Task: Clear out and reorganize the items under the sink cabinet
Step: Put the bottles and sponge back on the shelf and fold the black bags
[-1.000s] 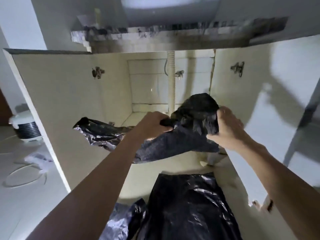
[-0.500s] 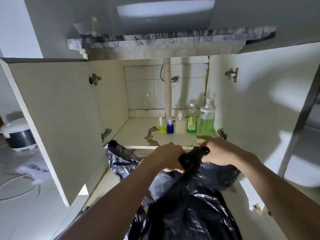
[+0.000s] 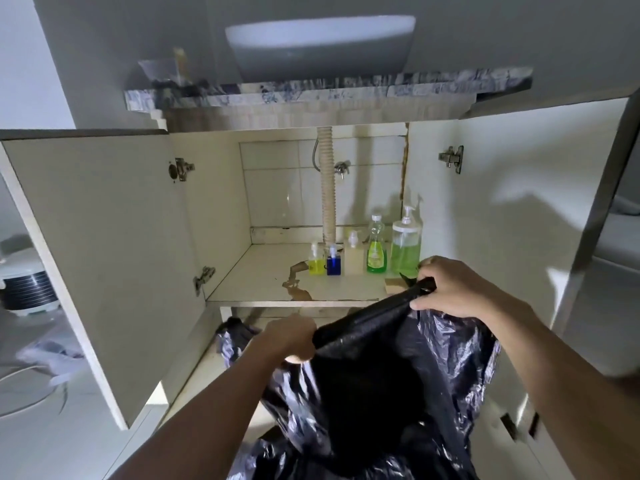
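The black bag point(image 3: 381, 382) hung in front of the open cabinet point(image 3: 104, 237), below its shelf point(image 3: 263, 271). The left hand point(image 3: 289, 337) and right hand point(image 3: 446, 289) each had fingers curled tight on the bag's gathered top edge.

Risks, as judged:
- Thin film could tear under load.
- A swing could topple the bottles point(image 3: 375, 254) standing on the shelf.

Bottle labels were too small to read.

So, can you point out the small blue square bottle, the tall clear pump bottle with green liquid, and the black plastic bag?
small blue square bottle point(image 3: 334, 266), head view, front face
tall clear pump bottle with green liquid point(image 3: 406, 251), head view, body
black plastic bag point(image 3: 374, 382), head view, front fold
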Demonstrator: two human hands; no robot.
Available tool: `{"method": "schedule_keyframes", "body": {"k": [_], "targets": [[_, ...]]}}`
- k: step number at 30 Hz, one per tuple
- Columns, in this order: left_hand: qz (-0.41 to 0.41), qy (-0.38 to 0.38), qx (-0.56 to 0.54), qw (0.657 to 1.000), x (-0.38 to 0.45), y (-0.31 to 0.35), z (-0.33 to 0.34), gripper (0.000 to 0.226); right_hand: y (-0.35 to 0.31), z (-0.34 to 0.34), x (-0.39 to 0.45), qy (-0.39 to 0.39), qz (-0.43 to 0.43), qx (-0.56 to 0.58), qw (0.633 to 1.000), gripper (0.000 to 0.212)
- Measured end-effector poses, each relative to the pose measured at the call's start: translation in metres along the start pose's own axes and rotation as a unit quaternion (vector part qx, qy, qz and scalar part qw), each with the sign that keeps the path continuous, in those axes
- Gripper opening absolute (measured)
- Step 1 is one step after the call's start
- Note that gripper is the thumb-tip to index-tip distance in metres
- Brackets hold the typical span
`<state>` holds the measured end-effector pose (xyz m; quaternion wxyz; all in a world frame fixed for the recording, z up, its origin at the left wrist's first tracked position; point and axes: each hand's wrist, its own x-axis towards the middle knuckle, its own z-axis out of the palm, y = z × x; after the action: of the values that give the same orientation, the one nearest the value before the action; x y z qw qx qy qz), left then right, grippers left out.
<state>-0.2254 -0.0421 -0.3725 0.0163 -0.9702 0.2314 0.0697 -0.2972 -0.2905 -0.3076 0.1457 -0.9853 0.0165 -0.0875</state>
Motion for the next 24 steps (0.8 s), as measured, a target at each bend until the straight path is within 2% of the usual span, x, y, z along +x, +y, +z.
{"method": "schedule_keyframes", "body": {"k": [3, 5, 7, 9, 10, 12, 13, 15, 17, 18, 19, 21, 22, 24], "targets": [[-0.023, 0.090, -0.026, 0.995, 0.000, -0.008, -0.009, 0.009, -0.008, -0.011, -0.004, 0.081, -0.027, 0.012, 0.996, 0.027], [-0.039, 0.137, -0.054, 0.988, -0.002, -0.013, -0.017, 0.016, -0.017, -0.015, -0.007, 0.120, -0.043, 0.019, 0.992, 0.022], [-0.051, 0.163, -0.065, 0.983, -0.004, -0.019, -0.021, 0.027, -0.021, -0.012, -0.009, 0.048, -0.026, 0.011, 0.998, 0.011], [-0.058, 0.157, -0.060, 0.984, -0.008, -0.021, -0.020, 0.023, -0.018, -0.005, -0.010, -0.028, -0.001, 0.004, 1.000, 0.020], [-0.062, 0.154, -0.049, 0.985, -0.009, -0.023, -0.018, 0.018, -0.016, -0.005, -0.009, -0.032, 0.009, 0.016, 0.999, 0.022], [-0.085, 0.156, -0.029, 0.984, -0.008, -0.027, -0.016, 0.024, -0.011, -0.005, -0.006, -0.018, 0.020, 0.035, 0.999, 0.021], [-0.100, 0.157, -0.025, 0.982, -0.007, -0.030, -0.015, 0.026, -0.007, -0.003, -0.006, -0.029, 0.032, 0.025, 0.999, 0.028], [-0.120, 0.146, -0.023, 0.982, -0.004, -0.035, -0.013, 0.026, 0.000, 0.005, -0.006, -0.101, 0.074, -0.031, 0.992, 0.041], [-0.107, 0.113, -0.007, 0.988, 0.001, -0.035, -0.004, 0.028, 0.010, 0.018, -0.006, -0.162, 0.126, -0.079, 0.976, 0.055], [-0.091, 0.096, 0.001, 0.991, 0.004, -0.032, 0.001, 0.028, 0.014, 0.025, -0.004, -0.168, 0.142, -0.091, 0.971, 0.062], [-0.076, 0.087, 0.002, 0.993, 0.008, -0.029, 0.005, 0.028, 0.018, 0.030, -0.001, -0.149, 0.151, -0.095, 0.972, 0.064], [-0.062, 0.115, -0.039, 0.991, 0.018, -0.025, 0.005, 0.024, 0.021, 0.035, 0.008, -0.039, 0.147, -0.098, 0.984, 0.050], [-0.063, 0.164, -0.075, 0.982, 0.023, -0.024, -0.001, 0.022, 0.023, 0.036, 0.012, 0.040, 0.145, -0.090, 0.985, 0.038], [-0.059, 0.313, -0.140, 0.937, 0.030, -0.022, -0.023, 0.021, 0.023, 0.032, 0.015, 0.193, 0.123, -0.061, 0.971, 0.025]]}}
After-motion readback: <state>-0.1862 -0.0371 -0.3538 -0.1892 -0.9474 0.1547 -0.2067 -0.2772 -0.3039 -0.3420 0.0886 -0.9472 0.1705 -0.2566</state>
